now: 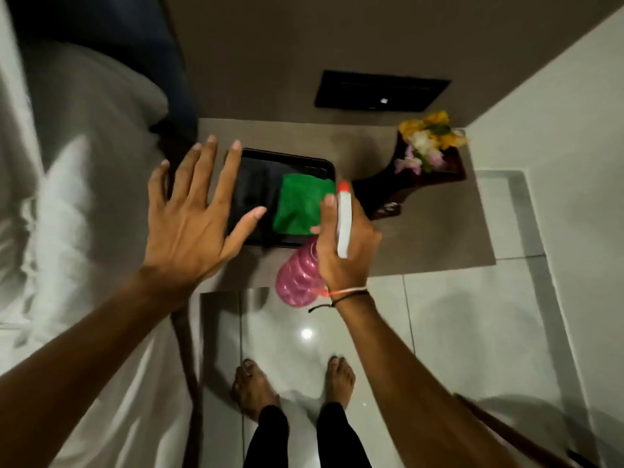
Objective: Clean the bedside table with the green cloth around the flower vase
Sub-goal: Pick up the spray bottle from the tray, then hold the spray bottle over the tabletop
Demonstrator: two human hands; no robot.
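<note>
A folded green cloth (300, 204) lies in the right half of a black tray (256, 173) on the brown bedside table (439, 228). To the right stands a dark flower vase (395, 190) holding yellow, white and pink flowers (429, 140). My right hand (347, 244) grips a pink spray bottle (297, 278) with a white trigger head and red nozzle, held above the table's front edge beside the cloth. My left hand (192, 217) hovers flat over the tray's left side, fingers spread, holding nothing.
A bed with white sheets (77, 197) fills the left side, close against the table. A black wall panel (381, 92) sits above the table. Glossy white floor tiles (439, 332) lie below, with my bare feet (293, 383) standing just in front of the table.
</note>
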